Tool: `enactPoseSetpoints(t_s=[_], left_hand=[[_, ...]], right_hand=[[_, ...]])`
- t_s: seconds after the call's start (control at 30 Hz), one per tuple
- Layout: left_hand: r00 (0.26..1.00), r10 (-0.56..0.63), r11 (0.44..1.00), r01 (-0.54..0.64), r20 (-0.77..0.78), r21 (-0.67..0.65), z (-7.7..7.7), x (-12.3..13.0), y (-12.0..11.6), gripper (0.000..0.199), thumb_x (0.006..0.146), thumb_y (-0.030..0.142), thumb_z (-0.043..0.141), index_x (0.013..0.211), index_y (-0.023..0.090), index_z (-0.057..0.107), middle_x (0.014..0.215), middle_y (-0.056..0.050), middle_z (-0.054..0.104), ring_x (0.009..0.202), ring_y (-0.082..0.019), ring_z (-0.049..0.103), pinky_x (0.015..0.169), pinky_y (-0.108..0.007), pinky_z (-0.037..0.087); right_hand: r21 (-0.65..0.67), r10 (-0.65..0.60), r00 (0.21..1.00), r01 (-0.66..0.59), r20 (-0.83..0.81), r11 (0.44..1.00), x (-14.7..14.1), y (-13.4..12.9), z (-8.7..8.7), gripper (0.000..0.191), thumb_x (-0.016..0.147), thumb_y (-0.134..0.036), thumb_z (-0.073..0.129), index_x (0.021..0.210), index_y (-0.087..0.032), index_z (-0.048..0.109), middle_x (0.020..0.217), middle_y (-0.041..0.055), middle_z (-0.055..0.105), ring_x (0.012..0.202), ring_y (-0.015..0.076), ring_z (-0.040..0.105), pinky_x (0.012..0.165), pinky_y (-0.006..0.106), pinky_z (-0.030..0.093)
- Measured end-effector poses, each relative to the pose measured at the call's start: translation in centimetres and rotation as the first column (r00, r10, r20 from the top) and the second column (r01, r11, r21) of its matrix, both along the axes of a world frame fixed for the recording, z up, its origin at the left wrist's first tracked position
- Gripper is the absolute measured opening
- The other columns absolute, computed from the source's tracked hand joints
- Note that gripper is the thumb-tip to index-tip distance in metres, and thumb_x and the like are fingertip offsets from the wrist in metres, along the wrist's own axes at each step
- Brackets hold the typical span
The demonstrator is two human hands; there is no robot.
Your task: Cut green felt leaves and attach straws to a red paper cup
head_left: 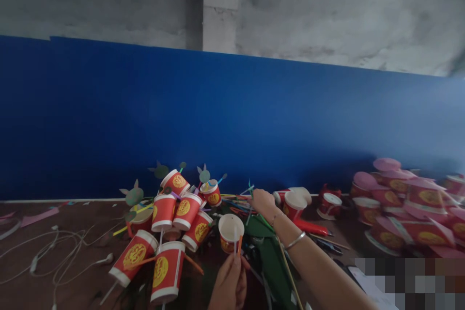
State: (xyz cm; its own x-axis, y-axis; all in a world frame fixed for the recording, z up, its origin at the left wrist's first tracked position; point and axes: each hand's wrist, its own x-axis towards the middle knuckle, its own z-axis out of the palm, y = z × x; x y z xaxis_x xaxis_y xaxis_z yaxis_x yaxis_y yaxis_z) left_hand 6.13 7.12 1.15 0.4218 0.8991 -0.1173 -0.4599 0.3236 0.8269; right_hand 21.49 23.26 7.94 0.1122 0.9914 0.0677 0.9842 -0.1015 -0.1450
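Note:
Low in the middle, my left hand (230, 278) is closed in a pinch on an orange straw (239, 244) and a whitish straw (235, 240), both pointing upward. Just behind them stands a paper cup (227, 244) with its open mouth towards me. My right hand (263, 200) reaches forward to a pile of coloured straws (236, 200) near the blue wall. Its fingers are curled downward; whatever lies between them is hidden. Left of my hands, several red and white paper cups (168, 271) lie heaped, some with straws stuck through them.
White earphones (105, 259) with a tangled cord lie at left. Green sheet material (272, 256) is under my right forearm. Beyond it are a red tool handle (311, 227), more cups (294, 204) and a pile of cups with pink paper (423, 198). A blue wall (232, 116) borders the table.

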Motion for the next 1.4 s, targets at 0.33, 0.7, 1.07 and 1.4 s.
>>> enactPoseSetpoints(t_s=[0.33, 0.7, 1.07, 1.4], left_hand=[[1.0, 0.015, 1.0, -0.015, 0.012, 0.002, -0.3, 0.0, 0.0, 0.054, 0.06, 0.071, 0.054, 0.071, 0.019, 0.045, 0.039, 0.014, 0.024, 0.029, 0.0, 0.01, 0.032, -0.02, 0.004], [1.0, 0.021, 1.0, -0.021, 0.011, -0.01, 0.2, 0.1, -0.1, 0.058, 0.053, 0.073, 0.057, 0.069, 0.019, 0.045, 0.038, 0.014, 0.026, 0.027, 0.0, 0.009, 0.029, -0.02, 0.003], [0.994, -0.042, 0.997, 0.048, 0.098, -0.064, 0.5, 0.1, -0.2, 0.059, 0.053, 0.068, 0.063, 0.078, 0.017, 0.05, 0.041, 0.012, 0.037, 0.026, 0.0, 0.018, 0.029, -0.019, 0.006], [0.962, -0.138, 0.982, 0.164, 0.236, -0.092, -1.5, 0.4, 0.6, 0.047, 0.062, 0.056, 0.064, 0.083, 0.015, 0.053, 0.054, 0.0, 0.063, 0.031, -0.008, 0.048, 0.027, -0.017, 0.022]], right_hand=[[0.236, 0.187, 0.982, -0.185, 0.015, 0.954, -1.9, -3.1, -0.8, 0.025, 0.084, -0.038, 0.047, 0.081, -0.02, 0.064, 0.095, 0.0086, 0.06, 0.099, 0.0213, 0.051, 0.084, 0.028, 0.037], [0.236, 0.164, 0.895, -0.068, -0.416, 0.969, -0.8, -1.9, -2.0, 0.011, 0.07, -0.014, 0.057, 0.07, -0.017, 0.068, 0.088, 0.0095, 0.065, 0.093, 0.0234, 0.055, 0.082, 0.029, 0.037], [0.031, -0.002, 0.331, 0.095, -0.944, 0.995, 1.9, -0.8, -0.3, 0.028, 0.088, -0.034, 0.048, 0.105, -0.014, 0.054, 0.101, 0.0068, 0.059, 0.083, 0.0158, 0.059, 0.07, 0.032, 0.051], [-0.075, 0.156, 0.377, -0.531, -0.913, 0.844, -0.1, -9.6, 2.0, 0.025, 0.057, -0.033, 0.075, 0.053, -0.012, 0.062, 0.043, -0.005, 0.048, 0.042, 0.0046, 0.038, 0.041, 0.017, 0.027]])
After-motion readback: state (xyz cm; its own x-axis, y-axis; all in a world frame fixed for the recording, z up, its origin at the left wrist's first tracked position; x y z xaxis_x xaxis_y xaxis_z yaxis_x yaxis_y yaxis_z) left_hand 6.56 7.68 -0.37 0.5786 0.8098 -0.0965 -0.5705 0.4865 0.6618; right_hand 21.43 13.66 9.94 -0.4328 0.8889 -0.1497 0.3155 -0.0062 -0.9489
